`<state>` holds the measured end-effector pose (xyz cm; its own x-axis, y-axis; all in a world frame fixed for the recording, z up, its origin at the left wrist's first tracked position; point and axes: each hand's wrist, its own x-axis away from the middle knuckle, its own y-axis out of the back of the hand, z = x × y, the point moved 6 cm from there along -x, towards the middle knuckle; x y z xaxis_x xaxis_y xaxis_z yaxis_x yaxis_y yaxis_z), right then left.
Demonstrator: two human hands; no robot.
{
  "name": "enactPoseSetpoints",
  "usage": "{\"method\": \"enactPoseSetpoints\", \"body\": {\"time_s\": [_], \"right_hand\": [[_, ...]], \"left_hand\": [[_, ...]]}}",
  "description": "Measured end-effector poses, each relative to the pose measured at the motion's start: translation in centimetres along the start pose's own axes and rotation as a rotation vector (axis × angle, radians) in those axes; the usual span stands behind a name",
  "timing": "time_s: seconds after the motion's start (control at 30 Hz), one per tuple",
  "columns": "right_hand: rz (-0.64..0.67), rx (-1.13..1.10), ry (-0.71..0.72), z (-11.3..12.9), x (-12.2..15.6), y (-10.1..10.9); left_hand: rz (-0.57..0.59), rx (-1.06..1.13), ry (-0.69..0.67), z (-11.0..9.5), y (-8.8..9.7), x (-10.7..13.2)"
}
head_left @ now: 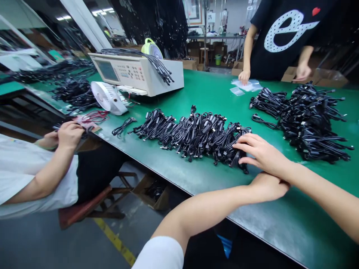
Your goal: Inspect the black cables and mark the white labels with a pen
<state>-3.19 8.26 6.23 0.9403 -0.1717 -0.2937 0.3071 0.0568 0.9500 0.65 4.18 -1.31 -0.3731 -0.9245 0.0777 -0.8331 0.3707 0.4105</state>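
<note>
A long row of black coiled cable bundles (190, 132) lies across the green table (213, 93). My right hand (260, 151) rests flat on the right end of that row, fingers stretched out and spread over the bundles. My left hand (267, 185) reaches in from the lower left and sits just below my right wrist, which hides its fingers. A single loose cable bundle (123, 126) lies to the left of the row.
A bigger heap of black cables (308, 119) is at the right. A beige test box (134, 73) and small white fan (108, 97) stand back left. A seated person's hands (67, 134) work at the left. A standing person's hand (244, 76) touches plastic bags (242, 86).
</note>
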Motion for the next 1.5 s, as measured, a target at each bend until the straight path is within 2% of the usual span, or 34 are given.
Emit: {"method": "enactPoseSetpoints", "body": {"time_s": [0.1,0.2,0.27,0.37,0.43,0.53,0.63,0.77,0.83,0.87,0.9,0.97,1.03,1.07,1.17,1.37,1.5], "right_hand": [[0.047,-0.029,-0.040,0.3,3.5,-0.4],[0.071,-0.094,-0.152,0.3,5.9,-1.0],[0.027,-0.203,-0.357,-0.5,7.1,-1.2],[-0.037,-0.348,-0.707,-1.8,8.5,-1.8],[-0.046,-0.394,-0.808,-1.9,8.7,-2.2],[-0.077,-0.460,-0.842,-1.7,8.4,-2.6],[-0.160,-0.601,-0.857,-2.1,9.2,-2.8],[-0.388,-0.770,-0.918,-3.8,13.1,-1.8],[-0.496,-0.839,-0.955,-4.3,15.6,-0.8],[-0.526,-0.892,-0.965,-4.2,16.6,-0.4],[-0.530,-0.946,-0.968,-3.8,17.6,-0.1],[-0.483,-0.979,-0.943,-2.2,18.8,0.4],[-0.392,-0.840,-0.835,-0.1,19.1,0.9],[-0.355,-0.745,-0.759,1.0,19.1,1.1],[-0.316,-0.614,-0.615,3.4,19.2,0.7],[-0.295,-0.796,-0.853,2.7,20.1,-1.4],[-0.232,-0.813,-0.908,2.4,19.6,-1.8]], "left_hand": [[0.083,-0.137,-0.161,-0.4,-1.7,0.3],[0.152,-0.251,-0.303,-0.6,-3.2,0.7],[0.173,-0.304,-0.354,-0.7,-3.7,0.8],[0.157,-0.321,-0.354,-0.6,-3.7,0.9],[0.137,-0.314,-0.357,-0.6,-3.5,1.1],[0.111,-0.318,-0.383,-0.9,-3.1,1.3],[0.179,-0.286,-0.347,-1.2,-2.9,1.6],[0.338,-0.115,-0.337,-2.8,-2.4,2.5],[0.396,0.072,-0.301,-3.6,-1.9,2.9],[0.387,0.187,-0.247,-3.6,-1.5,2.8],[0.330,0.297,-0.178,-3.4,-0.9,2.5],[0.108,0.453,-0.042,-2.4,0.5,1.7],[-0.085,0.517,0.027,-1.3,1.3,1.1],[-0.121,0.538,0.042,-0.9,1.3,0.9],[-0.089,0.629,0.074,-0.4,0.4,0.7],[-0.097,0.750,0.145,0.3,0.0,1.0],[-0.047,0.803,0.181,0.5,0.0,0.9]]}}
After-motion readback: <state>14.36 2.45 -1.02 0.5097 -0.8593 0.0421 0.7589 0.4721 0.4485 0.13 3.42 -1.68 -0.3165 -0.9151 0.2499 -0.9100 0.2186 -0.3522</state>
